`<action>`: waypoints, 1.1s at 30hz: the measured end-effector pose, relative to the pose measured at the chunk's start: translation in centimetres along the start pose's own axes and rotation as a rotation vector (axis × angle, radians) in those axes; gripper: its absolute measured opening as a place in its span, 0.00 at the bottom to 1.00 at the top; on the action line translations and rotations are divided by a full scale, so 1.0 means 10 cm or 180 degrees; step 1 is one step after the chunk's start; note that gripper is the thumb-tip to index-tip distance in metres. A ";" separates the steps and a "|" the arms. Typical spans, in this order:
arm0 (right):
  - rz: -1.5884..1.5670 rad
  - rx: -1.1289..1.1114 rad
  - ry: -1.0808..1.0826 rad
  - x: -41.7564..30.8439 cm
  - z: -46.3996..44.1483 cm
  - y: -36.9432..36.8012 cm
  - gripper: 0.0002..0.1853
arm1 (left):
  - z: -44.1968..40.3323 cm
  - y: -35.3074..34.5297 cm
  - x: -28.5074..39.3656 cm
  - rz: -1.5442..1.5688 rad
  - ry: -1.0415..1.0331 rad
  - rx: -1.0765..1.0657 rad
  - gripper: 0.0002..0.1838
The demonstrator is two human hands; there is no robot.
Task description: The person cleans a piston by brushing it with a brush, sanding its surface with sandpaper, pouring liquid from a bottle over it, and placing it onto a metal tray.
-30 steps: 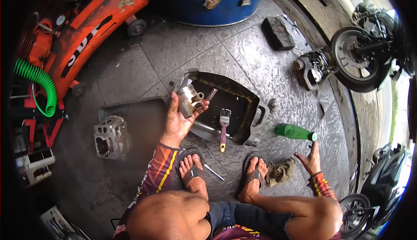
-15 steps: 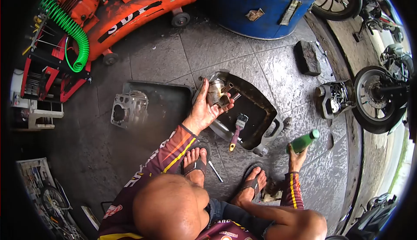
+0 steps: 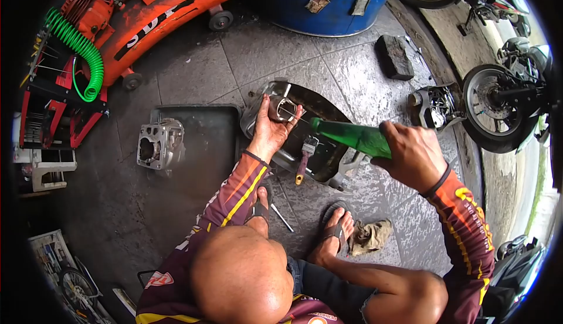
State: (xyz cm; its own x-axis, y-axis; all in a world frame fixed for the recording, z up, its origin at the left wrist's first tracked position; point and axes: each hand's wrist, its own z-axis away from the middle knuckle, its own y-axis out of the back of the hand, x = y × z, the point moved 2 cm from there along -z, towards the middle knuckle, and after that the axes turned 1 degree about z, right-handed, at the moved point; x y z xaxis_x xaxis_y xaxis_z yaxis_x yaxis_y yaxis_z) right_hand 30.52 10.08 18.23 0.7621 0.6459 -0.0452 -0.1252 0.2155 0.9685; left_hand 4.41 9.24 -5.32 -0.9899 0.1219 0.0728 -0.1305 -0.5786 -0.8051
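My left hand (image 3: 271, 135) is closed around a metal piston (image 3: 285, 108), its hollow side showing, over a dark open tub (image 3: 328, 108). My right hand (image 3: 412, 155) grips a green bottle (image 3: 355, 138) by its body. The bottle lies nearly level, its neck pointing left at the piston with a small gap between them. Whether liquid leaves the mouth cannot be made out. A paintbrush (image 3: 304, 163) rests in the tub, bristles inside and handle over the near rim.
A metal engine cylinder block (image 3: 159, 142) stands in a flat black tray (image 3: 205, 114) to the left. A rag (image 3: 370, 236) and a thin metal rod (image 3: 282, 218) lie near my feet. Around are an orange compressor (image 3: 158, 16), a blue drum (image 3: 328, 7), a dark block (image 3: 394, 58) and motorcycles (image 3: 498, 110).
My right hand has brought the bottle up from the lower right and tipped its neck leftward, close to the piston. My left hand has turned the piston. The view has shifted slightly.
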 end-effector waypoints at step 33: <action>0.0704 -0.0350 0.0208 -0.26 -0.37 0.61 0.21 | 0.21 -0.04 0.15 -0.5039 -0.2730 -0.1254 0.37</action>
State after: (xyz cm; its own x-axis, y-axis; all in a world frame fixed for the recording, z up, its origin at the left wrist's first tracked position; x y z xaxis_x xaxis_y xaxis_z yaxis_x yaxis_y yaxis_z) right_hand 25.46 12.45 23.32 0.6662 0.7314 0.1454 -0.3553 0.1398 0.9243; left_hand 2.85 7.92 -3.65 0.2622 -0.1694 0.9500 -0.9615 -0.1302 0.2421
